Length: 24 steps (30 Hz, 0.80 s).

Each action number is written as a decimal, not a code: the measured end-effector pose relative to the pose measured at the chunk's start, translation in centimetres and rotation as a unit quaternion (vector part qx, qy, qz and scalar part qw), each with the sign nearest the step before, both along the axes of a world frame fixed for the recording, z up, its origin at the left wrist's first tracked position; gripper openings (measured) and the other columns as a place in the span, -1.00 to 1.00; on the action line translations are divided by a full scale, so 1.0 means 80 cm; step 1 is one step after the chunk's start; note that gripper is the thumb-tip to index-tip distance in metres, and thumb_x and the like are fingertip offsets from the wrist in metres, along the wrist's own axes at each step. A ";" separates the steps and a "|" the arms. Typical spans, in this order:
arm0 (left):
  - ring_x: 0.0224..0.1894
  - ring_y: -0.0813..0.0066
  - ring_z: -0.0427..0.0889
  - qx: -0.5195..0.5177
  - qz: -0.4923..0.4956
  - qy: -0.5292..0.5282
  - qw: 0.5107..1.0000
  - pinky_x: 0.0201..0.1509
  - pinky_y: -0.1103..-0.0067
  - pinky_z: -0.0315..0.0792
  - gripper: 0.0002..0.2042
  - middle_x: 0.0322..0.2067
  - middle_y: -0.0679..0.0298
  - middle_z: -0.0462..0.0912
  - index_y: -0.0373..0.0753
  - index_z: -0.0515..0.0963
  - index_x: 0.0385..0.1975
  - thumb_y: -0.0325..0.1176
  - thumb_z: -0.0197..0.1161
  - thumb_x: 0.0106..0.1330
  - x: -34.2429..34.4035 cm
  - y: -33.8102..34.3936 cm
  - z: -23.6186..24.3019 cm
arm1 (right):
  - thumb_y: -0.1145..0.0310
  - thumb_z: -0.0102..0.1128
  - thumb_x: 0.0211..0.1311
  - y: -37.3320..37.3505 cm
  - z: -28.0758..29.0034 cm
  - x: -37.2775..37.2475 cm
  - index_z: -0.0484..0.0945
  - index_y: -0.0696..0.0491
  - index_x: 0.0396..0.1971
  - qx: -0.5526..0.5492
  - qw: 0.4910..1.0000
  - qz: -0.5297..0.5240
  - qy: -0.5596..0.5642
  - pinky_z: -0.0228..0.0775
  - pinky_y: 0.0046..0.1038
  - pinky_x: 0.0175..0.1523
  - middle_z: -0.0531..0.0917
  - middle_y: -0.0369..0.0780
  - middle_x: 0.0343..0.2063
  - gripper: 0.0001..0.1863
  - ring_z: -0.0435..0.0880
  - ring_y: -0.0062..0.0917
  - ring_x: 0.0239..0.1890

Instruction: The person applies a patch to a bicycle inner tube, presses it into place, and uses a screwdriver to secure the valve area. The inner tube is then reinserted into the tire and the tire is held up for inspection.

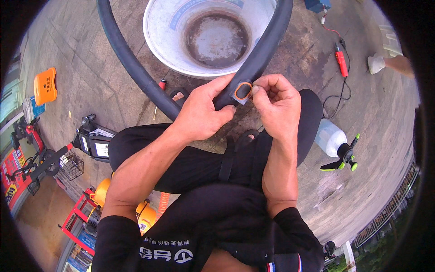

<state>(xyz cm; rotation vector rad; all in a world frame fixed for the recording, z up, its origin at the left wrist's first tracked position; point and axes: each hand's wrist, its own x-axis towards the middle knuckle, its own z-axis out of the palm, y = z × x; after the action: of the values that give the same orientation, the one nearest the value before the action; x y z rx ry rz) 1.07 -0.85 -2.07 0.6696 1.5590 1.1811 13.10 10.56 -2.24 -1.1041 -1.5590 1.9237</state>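
My left hand is closed around a black inner tube, which loops up past a white bucket with a dirty bottom. On the tube beside those fingers lies an oval black patch with an orange rim and a squarish piece of film. At that patch's right edge, my right hand has its thumb and forefinger pinched on the film, the other fingers curled. My black-clad legs are bent beneath both hands.
Around me are an orange case, a floor jack, a scooter, yellow-and-red machinery, a pump sprayer, a red corded tool and a blue box. Another person's shoe and leg show at the right.
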 end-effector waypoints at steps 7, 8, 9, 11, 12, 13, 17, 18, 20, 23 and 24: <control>-0.19 0.73 0.41 0.010 0.005 0.000 1.000 -0.12 0.74 0.35 -0.40 -0.14 0.44 0.47 -0.29 0.32 0.21 -0.69 0.11 0.05 0.001 0.000 0.000 | 0.61 0.16 0.11 0.000 0.000 0.001 0.52 0.16 -0.44 0.005 1.000 0.003 -0.005 0.33 -0.72 -0.42 0.57 -0.39 -0.54 -0.96 0.50 -0.81 -0.49; -0.20 0.74 0.41 0.024 0.009 0.002 1.000 -0.14 0.74 0.35 -0.40 -0.14 0.44 0.47 -0.29 0.32 0.21 -0.69 0.11 0.05 0.002 0.001 0.000 | 0.61 0.16 0.11 0.000 0.000 0.001 0.52 0.16 -0.44 0.008 1.000 0.005 -0.008 0.34 -0.72 -0.42 0.57 -0.38 -0.54 -0.96 0.50 -0.81 -0.49; -0.21 0.74 0.41 0.038 0.012 0.004 0.999 -0.15 0.75 0.35 -0.40 -0.15 0.45 0.47 -0.29 0.32 0.21 -0.69 0.12 0.05 0.002 0.002 -0.001 | 0.62 0.17 0.11 0.000 0.000 0.002 0.52 0.16 -0.43 0.010 1.000 0.007 -0.011 0.34 -0.72 -0.40 0.57 -0.38 -0.52 -0.95 0.50 -0.81 -0.49; -0.20 0.74 0.42 0.009 0.003 0.003 1.000 -0.14 0.74 0.35 -0.41 -0.14 0.44 0.47 -0.29 0.32 0.20 -0.68 0.12 0.06 0.002 0.000 0.000 | 0.63 0.18 0.10 0.000 0.001 0.002 0.52 0.17 -0.41 0.013 1.000 0.012 -0.018 0.36 -0.73 -0.37 0.57 -0.38 -0.48 -0.93 0.50 -0.80 -0.48; -0.19 0.73 0.42 -0.007 0.000 0.002 1.000 -0.13 0.74 0.35 -0.41 -0.14 0.44 0.47 -0.29 0.32 0.20 -0.68 0.12 0.06 0.002 0.000 0.001 | 0.63 0.18 0.10 0.000 0.001 0.002 0.52 0.17 -0.41 0.013 1.000 0.011 -0.015 0.35 -0.73 -0.37 0.57 -0.38 -0.48 -0.93 0.50 -0.81 -0.48; -0.18 0.73 0.42 -0.002 -0.001 -0.002 1.000 -0.12 0.73 0.35 -0.41 -0.14 0.43 0.47 -0.30 0.32 0.20 -0.68 0.12 0.05 0.002 0.000 0.002 | 0.63 0.18 0.10 0.000 0.001 0.002 0.52 0.17 -0.41 0.012 1.000 0.011 -0.013 0.34 -0.74 -0.38 0.57 -0.38 -0.49 -0.93 0.49 -0.81 -0.49; -0.15 0.71 0.42 0.005 -0.002 0.003 1.000 -0.07 0.71 0.35 -0.41 -0.13 0.42 0.48 -0.30 0.33 0.19 -0.68 0.12 0.04 0.001 0.001 0.004 | 0.63 0.18 0.09 0.000 0.003 0.002 0.53 0.17 -0.42 0.015 1.000 0.011 -0.026 0.32 -0.75 -0.39 0.57 -0.39 -0.49 -0.93 0.48 -0.82 -0.49; -0.14 0.70 0.42 0.005 -0.003 0.006 1.000 -0.06 0.70 0.34 -0.41 -0.13 0.42 0.48 -0.30 0.33 0.19 -0.68 0.12 0.04 0.001 0.001 0.004 | 0.63 0.18 0.09 0.000 0.003 0.002 0.53 0.17 -0.42 0.020 0.999 0.012 -0.026 0.32 -0.75 -0.39 0.57 -0.39 -0.49 -0.93 0.48 -0.83 -0.49; -0.14 0.70 0.42 0.004 -0.004 0.002 1.000 -0.06 0.70 0.35 -0.40 -0.12 0.41 0.48 -0.30 0.33 0.19 -0.68 0.12 0.04 0.001 0.002 0.004 | 0.63 0.18 0.09 0.000 0.004 0.001 0.53 0.17 -0.42 0.013 1.000 0.012 -0.020 0.32 -0.75 -0.39 0.57 -0.39 -0.50 -0.93 0.48 -0.83 -0.49; -0.13 0.69 0.42 0.002 -0.006 -0.001 1.000 -0.05 0.70 0.35 -0.40 -0.11 0.41 0.48 -0.30 0.32 0.20 -0.68 0.12 0.04 0.000 0.001 0.003 | 0.63 0.18 0.09 0.000 0.004 0.000 0.53 0.16 -0.41 0.010 1.000 0.010 -0.020 0.32 -0.75 -0.39 0.57 -0.39 -0.50 -0.93 0.48 -0.83 -0.49; -0.13 0.69 0.43 0.003 -0.005 0.001 1.000 -0.05 0.70 0.35 -0.40 -0.11 0.41 0.48 -0.29 0.32 0.20 -0.68 0.12 0.04 0.000 0.001 0.003 | 0.63 0.18 0.09 0.000 0.004 0.000 0.53 0.16 -0.42 0.016 1.000 0.011 -0.024 0.32 -0.75 -0.39 0.57 -0.39 -0.50 -0.93 0.48 -0.83 -0.48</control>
<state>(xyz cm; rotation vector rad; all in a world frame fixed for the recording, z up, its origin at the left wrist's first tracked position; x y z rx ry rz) 1.10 -0.76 -1.86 0.6823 1.5524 1.1792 13.09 10.60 -1.93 -1.1324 -1.6281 1.8915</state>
